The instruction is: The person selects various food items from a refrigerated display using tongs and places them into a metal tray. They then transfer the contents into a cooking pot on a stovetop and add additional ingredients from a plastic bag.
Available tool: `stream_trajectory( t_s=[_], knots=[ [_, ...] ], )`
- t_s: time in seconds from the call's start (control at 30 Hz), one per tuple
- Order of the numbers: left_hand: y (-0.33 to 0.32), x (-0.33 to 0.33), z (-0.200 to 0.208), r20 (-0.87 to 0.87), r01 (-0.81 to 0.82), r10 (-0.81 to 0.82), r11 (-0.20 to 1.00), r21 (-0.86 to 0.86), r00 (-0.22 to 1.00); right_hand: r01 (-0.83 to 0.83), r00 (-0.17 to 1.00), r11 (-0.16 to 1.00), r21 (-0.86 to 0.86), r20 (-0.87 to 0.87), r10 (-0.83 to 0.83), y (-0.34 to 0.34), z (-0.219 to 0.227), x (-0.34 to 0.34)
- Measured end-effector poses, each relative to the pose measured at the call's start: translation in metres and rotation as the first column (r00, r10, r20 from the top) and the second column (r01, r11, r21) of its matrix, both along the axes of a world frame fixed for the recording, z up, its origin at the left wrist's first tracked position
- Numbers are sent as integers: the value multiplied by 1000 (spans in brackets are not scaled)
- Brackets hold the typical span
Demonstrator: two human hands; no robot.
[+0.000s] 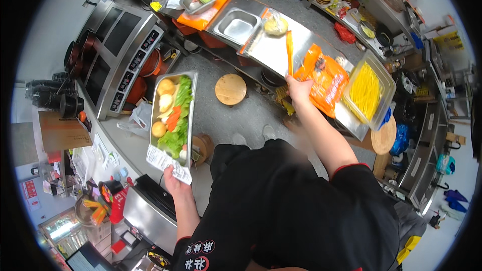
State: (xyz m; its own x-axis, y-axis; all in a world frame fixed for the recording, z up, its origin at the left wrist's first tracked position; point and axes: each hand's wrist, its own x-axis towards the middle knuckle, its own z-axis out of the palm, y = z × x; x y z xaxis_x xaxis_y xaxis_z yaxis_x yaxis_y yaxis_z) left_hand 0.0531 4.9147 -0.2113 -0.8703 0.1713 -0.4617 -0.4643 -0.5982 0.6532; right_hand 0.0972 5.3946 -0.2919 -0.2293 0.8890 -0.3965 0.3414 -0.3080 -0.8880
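My left hand (176,186) grips the near end of a long metal tray (193,120), with the thumb pressing a printed paper slip (168,163) against it. Lettuce (182,103), orange-red slices (172,118) and several round, pale yellow pieces (159,129) fill the tray. Over the steel counter, my right hand (299,90) is closed around the lower end of a narrow orange strip (289,50); its exact kind is unclear. Right beside that hand lies a printed orange plastic bag (326,83). Further right sits a clear tub of yellow noodles (365,93).
An empty steel pan (237,25) and a bagged yellowish item (275,24) are on the counter (314,37). A round wooden stool (230,89) stands on the floor between counter and cooker (118,52). Another stool (203,149) is beside the tray.
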Motion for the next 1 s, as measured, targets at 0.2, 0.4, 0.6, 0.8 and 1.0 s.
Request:
stream_trajectory(
  t_s=[0.2, 0.4, 0.6, 0.8, 1.0],
  knots=[
    [-40, -113, -6, 47, -183, 195, 965, -188, 980, 403, 907, 895, -193, 216, -362, 53, -64, -121],
    [-108, -298, -29, -78, -266, 259, 959, -99, 963, 314, 938, 928, -201, 214, -272, 80, -113, -145],
    [-175, -445, 2, -95, -296, 293, 955, -16, 951, 128, 690, 983, -130, 724, 6, 59, -52, -163],
    [-236, -525, 13, -40, -520, 519, 845, -127, 854, -179, 835, 510, 841, 404, -373, -26, 75, -363],
    [-291, -597, 1, -95, -622, 618, 753, -214, 781, -522, 722, 464, 715, 81, 687, -256, 99, -754]
  ],
)
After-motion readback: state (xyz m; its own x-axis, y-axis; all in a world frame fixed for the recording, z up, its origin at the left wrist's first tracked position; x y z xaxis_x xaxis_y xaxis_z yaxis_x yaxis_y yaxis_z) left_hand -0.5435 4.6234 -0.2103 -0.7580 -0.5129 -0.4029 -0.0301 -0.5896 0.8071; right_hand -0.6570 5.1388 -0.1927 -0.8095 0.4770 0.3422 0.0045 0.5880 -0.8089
